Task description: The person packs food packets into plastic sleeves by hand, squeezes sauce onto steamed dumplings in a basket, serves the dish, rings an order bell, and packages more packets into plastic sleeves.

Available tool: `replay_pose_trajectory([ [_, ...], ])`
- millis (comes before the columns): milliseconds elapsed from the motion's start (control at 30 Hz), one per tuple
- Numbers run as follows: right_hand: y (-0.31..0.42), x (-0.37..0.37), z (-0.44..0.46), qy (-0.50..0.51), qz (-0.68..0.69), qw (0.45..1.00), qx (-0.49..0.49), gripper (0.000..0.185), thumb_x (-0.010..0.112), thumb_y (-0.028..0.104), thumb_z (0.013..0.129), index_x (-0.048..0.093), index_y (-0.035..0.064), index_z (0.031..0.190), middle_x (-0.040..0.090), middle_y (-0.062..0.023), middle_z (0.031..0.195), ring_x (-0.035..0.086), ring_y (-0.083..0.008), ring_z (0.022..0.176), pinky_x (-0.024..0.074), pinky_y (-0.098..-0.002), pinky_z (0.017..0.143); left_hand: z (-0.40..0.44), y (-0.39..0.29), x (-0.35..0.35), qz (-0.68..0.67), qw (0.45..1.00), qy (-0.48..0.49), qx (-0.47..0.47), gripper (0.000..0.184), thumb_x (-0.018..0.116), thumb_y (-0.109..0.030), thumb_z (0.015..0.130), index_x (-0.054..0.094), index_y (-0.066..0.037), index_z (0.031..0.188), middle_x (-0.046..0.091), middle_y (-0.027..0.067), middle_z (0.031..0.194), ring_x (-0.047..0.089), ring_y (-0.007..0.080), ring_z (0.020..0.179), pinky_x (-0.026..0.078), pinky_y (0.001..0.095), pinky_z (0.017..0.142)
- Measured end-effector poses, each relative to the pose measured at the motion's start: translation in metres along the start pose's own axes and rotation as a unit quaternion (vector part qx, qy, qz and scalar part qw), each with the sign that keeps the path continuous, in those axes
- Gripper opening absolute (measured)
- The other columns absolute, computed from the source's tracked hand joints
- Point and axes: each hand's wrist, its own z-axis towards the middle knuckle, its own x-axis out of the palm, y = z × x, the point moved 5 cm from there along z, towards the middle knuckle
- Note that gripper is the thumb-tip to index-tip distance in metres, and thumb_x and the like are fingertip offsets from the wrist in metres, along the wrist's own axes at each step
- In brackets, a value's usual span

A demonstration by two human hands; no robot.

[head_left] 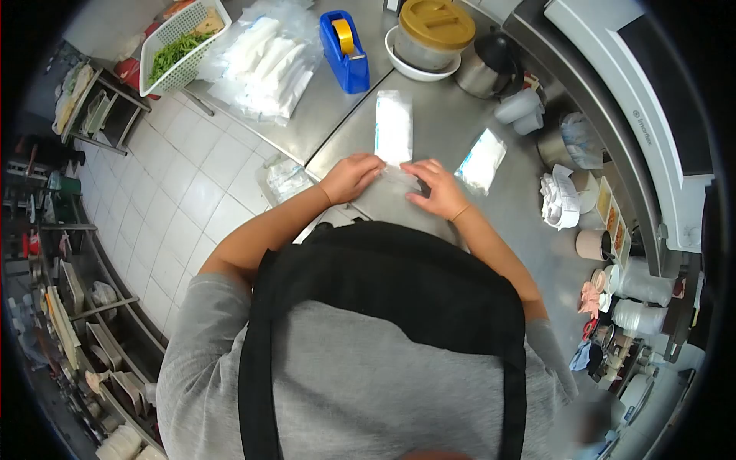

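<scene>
A white packet in a clear plastic bag lies lengthwise on the steel table in front of me. My left hand is closed at the left corner of its near end, fingertips pressed on the plastic. On the other corner, my right hand grips the loose clear plastic, its thumb lower than the fingers. What exactly the fingertips pinch is partly hidden. Right of this hand lies a second white packet, tilted on the table. Beyond the hands stands a blue tape dispenser with a yellow roll.
A pile of white plastic-wrapped packets lies at the far left, beside a white basket of greens. A tub with a yellow lid sits in a white bowl, near a steel jug. Cups and containers line the right side.
</scene>
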Motion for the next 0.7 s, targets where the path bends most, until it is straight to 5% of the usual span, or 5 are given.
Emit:
replay_pose_trajectory([
  [167, -0.029, 0.017, 0.007, -0.040, -0.018, 0.999, -0.003, 0.024, 0.068, 0.007, 0.071, 0.067, 0.0081, 0.095, 0.063, -0.0072, 0.097, 0.056, -0.0283, 0.093, 0.0480, -0.0362, 0.082, 0.003, 0.004, -0.003, -0.056, 0.997, 0.046, -0.032, 0.020, 0.058, -0.016, 0.088, 0.059, -0.007, 0.105, 0.062, 0.0119, 0.103, 0.058, 0.0327, 0.099, 0.045, 0.0401, 0.086],
  [200, -0.028, 0.016, 0.010, -0.064, -0.020, 0.998, 0.002, 0.018, 0.067, 0.005, 0.072, 0.068, 0.0083, 0.090, 0.064, -0.0058, 0.091, 0.058, -0.0271, 0.087, 0.0491, -0.0355, 0.078, 0.004, -0.010, -0.010, -0.059, 0.998, 0.031, 0.022, 0.025, 0.067, -0.020, 0.081, 0.060, -0.010, 0.103, 0.062, 0.0087, 0.105, 0.058, 0.0302, 0.098, 0.044, 0.0389, 0.087],
  [300, -0.032, 0.016, 0.015, -0.077, -0.001, 0.996, 0.053, 0.015, 0.068, 0.006, 0.074, 0.068, 0.0062, 0.089, 0.064, -0.0079, 0.085, 0.058, -0.0286, 0.083, 0.0488, -0.0366, 0.076, 0.006, -0.021, -0.008, 0.044, 0.998, -0.032, -0.022, 0.029, 0.073, -0.020, 0.076, 0.061, -0.012, 0.100, 0.062, 0.0044, 0.107, 0.057, 0.0280, 0.098, 0.043, 0.0387, 0.089],
  [533, -0.062, 0.025, 0.025, -0.078, 0.118, 0.962, 0.235, 0.019, 0.071, 0.020, 0.082, 0.065, 0.0030, 0.084, 0.066, -0.0098, 0.071, 0.061, -0.0200, 0.060, 0.0468, -0.0325, 0.058, 0.023, 0.007, -0.004, 0.025, 0.974, -0.133, -0.181, 0.022, 0.066, -0.020, 0.083, 0.057, -0.003, 0.094, 0.063, 0.0190, 0.080, 0.061, 0.0363, 0.071, 0.048, 0.0420, 0.064],
  [700, -0.064, 0.022, 0.038, -0.049, 0.131, 0.945, 0.295, 0.023, 0.073, 0.024, 0.080, 0.063, 0.0032, 0.080, 0.067, -0.0072, 0.070, 0.062, -0.0159, 0.059, 0.0463, -0.0308, 0.055, 0.035, 0.007, -0.006, 0.069, 0.955, -0.097, -0.273, 0.023, 0.058, -0.024, 0.088, 0.057, -0.001, 0.091, 0.063, 0.0228, 0.075, 0.062, 0.0402, 0.071, 0.048, 0.0478, 0.066],
])
